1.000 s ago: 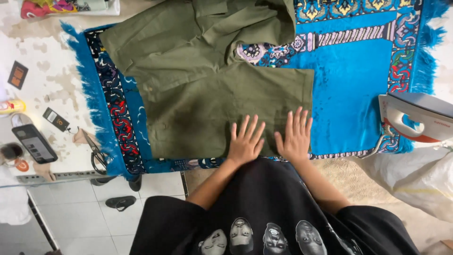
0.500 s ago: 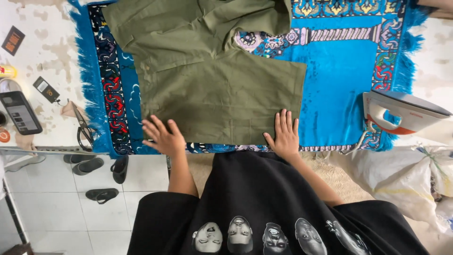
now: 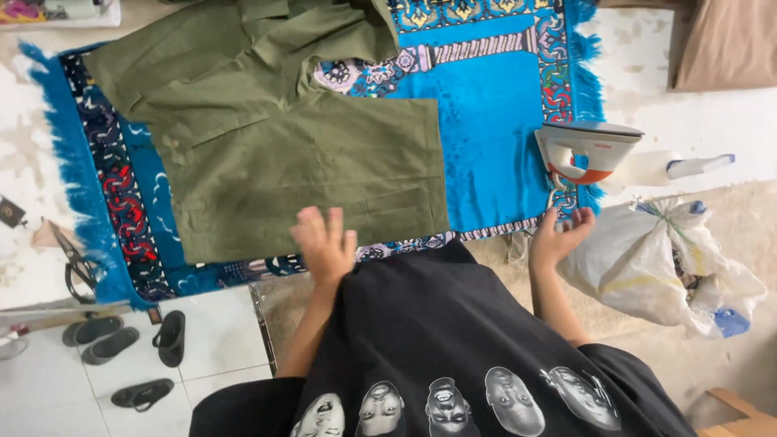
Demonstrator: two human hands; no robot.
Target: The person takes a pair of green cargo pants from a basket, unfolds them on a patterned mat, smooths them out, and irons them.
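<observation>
Two bare hands are seen at the near edge of a pale, stained counter (image 3: 704, 113). A blue patterned rug (image 3: 494, 137) with fringed ends is spread across the counter. An olive-green garment (image 3: 299, 154) is laid flat on the rug, its upper part folded and creased, its lower edge near the rug's front border. A white plastic bag (image 3: 647, 259) is hung or set just below the counter's right end. A white and orange iron (image 3: 587, 150) is stood on the rug's right fringe. The left hand (image 3: 325, 243) is laid flat on the garment's lower edge, grip wide and nothing held. The right hand (image 3: 558, 239) is raised just below the iron, grip loosely spread, nothing held. Black-handled scissors (image 3: 77, 267) are laid at the counter's left edge.
</observation>
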